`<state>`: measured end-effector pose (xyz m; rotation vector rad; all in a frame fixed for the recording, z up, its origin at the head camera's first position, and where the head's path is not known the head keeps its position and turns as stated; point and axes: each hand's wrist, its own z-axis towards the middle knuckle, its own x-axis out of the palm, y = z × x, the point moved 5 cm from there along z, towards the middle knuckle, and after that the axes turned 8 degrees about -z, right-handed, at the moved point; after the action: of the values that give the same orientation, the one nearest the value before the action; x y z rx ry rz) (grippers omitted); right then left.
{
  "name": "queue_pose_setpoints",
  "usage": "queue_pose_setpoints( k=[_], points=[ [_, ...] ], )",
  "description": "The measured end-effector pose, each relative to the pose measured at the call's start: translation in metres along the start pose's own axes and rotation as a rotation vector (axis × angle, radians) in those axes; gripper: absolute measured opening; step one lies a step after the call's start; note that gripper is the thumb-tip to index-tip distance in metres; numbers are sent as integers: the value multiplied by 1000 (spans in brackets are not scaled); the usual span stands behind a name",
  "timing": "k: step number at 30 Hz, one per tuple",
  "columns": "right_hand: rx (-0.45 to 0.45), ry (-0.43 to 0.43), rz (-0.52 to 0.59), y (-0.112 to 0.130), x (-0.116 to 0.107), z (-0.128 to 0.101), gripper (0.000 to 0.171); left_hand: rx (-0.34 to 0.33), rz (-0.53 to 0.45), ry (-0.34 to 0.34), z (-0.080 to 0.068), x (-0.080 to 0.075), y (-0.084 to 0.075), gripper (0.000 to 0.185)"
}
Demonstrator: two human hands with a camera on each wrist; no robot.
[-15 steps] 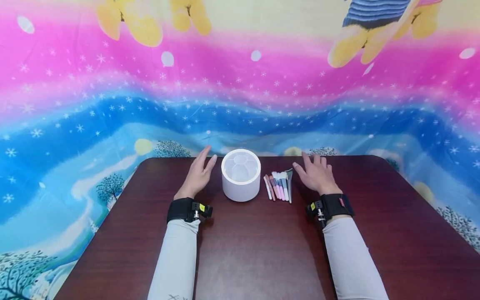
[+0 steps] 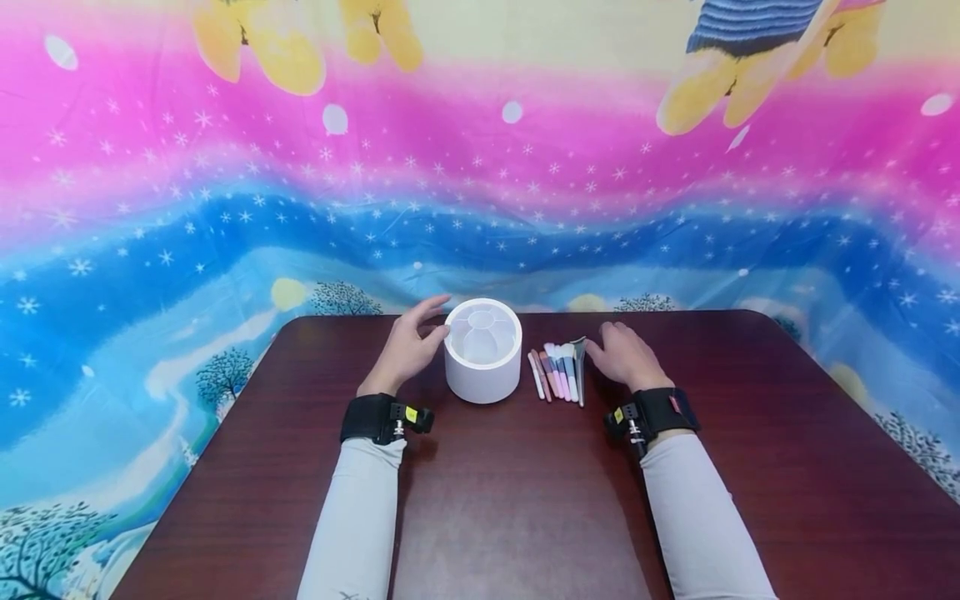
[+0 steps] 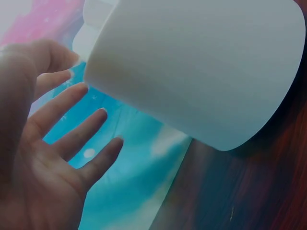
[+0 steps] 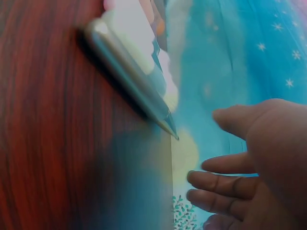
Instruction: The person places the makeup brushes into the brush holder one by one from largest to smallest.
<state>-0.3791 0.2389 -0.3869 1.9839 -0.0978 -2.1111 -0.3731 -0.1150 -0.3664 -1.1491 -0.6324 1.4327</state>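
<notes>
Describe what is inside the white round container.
Inside the white round container, pale dividers split the space, with no contents visible. Its near rim hides part of the interior.

Looks like a makeshift recording corner; home or office, can't tell. Creased cloth backdrop [image 2: 480, 167], snowflake-and-tree print, hangs behind a dark wood-grain table [image 2: 495, 517], fills everything past its far edge. Wrist-strapped cameras [image 2: 423, 420], one per side.
</notes>
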Motion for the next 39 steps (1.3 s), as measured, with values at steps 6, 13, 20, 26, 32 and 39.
queue_pose_setpoints(
  k=[6,13,20,26,32,39],
  points=[
    [22,47,42,6,9,2,33,1,-18,38,3,11,-2,53],
    [52,89,53,9,18,4,23,36,-5,65,5,23,-2,53],
    [58,167,54,9,21,2,17,24,37,53,6,30,-1,51],
    [68,185,43,8,15,-2,16,22,16,53,3,34,-2,56],
    [83,118,93,2,-1,-5,15,17,6,59,4,37,2,69],
    [41,-28,142,19,-38,-11,17,55,-1,106,7,37,4,74]
  ],
)
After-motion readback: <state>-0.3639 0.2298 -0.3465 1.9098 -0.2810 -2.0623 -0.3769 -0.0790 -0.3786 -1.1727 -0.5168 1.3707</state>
